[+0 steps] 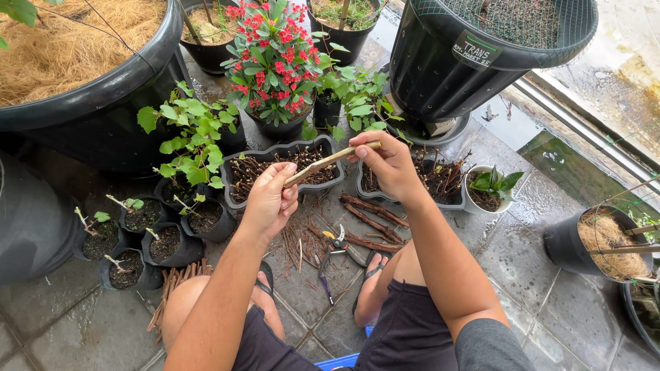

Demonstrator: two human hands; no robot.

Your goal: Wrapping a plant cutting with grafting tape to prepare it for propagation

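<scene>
Left hand (270, 199): grip pinching the lower end of a thin pale-brown wooden cutting stick (332, 159)
Right hand (386, 163): grip closing on its upper end
Below: pruning shears (335, 249) lying on wet tiles

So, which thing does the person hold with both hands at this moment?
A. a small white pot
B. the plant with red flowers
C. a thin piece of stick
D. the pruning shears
C: the left hand and the right hand each grip one end of the thin stick, while the pruning shears lie on the wet floor tiles between the feet.
</scene>
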